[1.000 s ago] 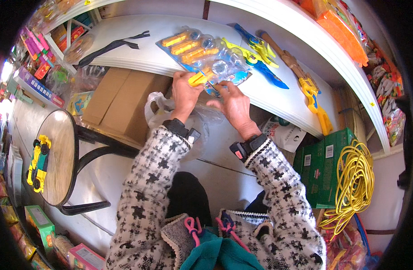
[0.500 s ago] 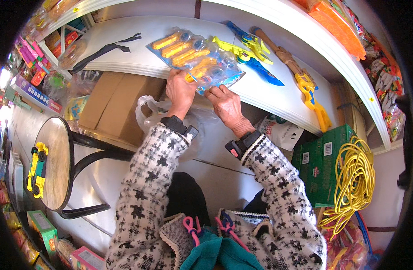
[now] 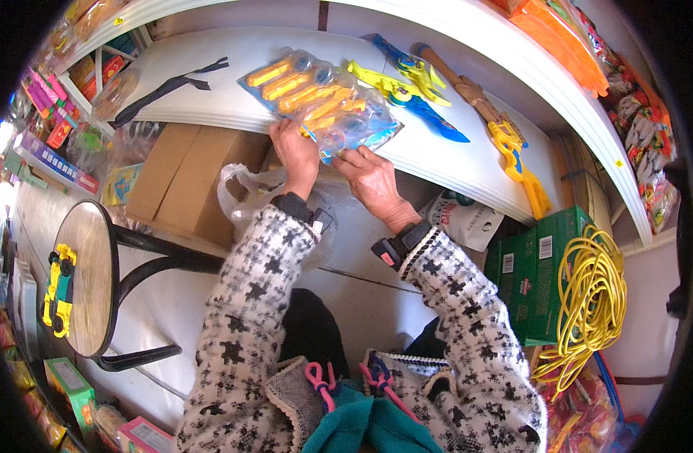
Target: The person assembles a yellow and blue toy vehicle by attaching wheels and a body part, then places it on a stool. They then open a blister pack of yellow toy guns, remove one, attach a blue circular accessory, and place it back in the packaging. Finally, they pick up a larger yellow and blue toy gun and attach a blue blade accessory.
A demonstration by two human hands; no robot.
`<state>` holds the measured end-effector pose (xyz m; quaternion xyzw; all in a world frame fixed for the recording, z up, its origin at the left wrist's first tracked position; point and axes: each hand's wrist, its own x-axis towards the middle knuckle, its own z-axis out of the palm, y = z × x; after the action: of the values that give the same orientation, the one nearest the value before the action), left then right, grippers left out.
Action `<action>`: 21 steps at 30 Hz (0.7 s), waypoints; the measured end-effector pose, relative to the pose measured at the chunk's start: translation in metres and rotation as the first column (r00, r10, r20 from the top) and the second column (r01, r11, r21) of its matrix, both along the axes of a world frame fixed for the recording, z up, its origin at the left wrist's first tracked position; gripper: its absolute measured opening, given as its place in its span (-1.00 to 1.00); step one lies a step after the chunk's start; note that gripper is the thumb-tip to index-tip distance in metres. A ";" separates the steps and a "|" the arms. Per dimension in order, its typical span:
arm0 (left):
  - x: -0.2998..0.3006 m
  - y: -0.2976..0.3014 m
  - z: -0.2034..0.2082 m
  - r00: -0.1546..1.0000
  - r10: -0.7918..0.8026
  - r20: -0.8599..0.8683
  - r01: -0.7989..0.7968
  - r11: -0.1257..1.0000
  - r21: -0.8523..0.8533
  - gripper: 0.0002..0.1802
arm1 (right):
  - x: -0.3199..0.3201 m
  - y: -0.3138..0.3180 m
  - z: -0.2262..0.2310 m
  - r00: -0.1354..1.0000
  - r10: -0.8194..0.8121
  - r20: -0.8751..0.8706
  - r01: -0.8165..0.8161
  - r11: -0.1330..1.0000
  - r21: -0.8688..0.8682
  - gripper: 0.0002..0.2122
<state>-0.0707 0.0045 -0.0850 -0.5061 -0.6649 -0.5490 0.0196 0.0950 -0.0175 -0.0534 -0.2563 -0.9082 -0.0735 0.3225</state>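
Observation:
A clear plastic pack of yellow-orange toys (image 3: 305,87) with blue edging lies on the white shelf, its near end at the shelf's front edge. My left hand (image 3: 295,153) pinches the pack's near left corner, fingers closed on the plastic. Beside it, my right hand (image 3: 373,181) has thumb and fingers closed on the near edge. The fingertips are partly hidden by the plastic and the hands themselves. Right of the pack lie a yellow-and-blue toy (image 3: 407,90) and a long brown-and-yellow toy (image 3: 505,136). A black strap (image 3: 169,87) rests to the left.
Below the shelf stand a cardboard box (image 3: 192,177) and a white plastic bag (image 3: 233,189). At left, a round stool (image 3: 93,279) carries a yellow-and-green toy vehicle (image 3: 60,291). A coiled yellow cable (image 3: 588,302) hangs by green boxes (image 3: 524,279) at right.
The view has shifted slightly, so most things sit a little further left. Both hands keep their hold at the pack's near edge, and the right hand's fingers have shifted slightly.

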 end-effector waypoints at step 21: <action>-0.001 -0.019 0.010 0.982 0.186 -0.015 -0.187 0.982 -0.008 -0.14 | 0.126 0.065 0.020 0.677 -0.647 -0.351 0.592 0.762 -0.264 -0.70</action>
<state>-0.0721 -0.0148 -0.0752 -0.4457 -0.7118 -0.5378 0.0733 0.2208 0.0475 -0.0335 -0.5788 -0.6777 -0.0627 0.4493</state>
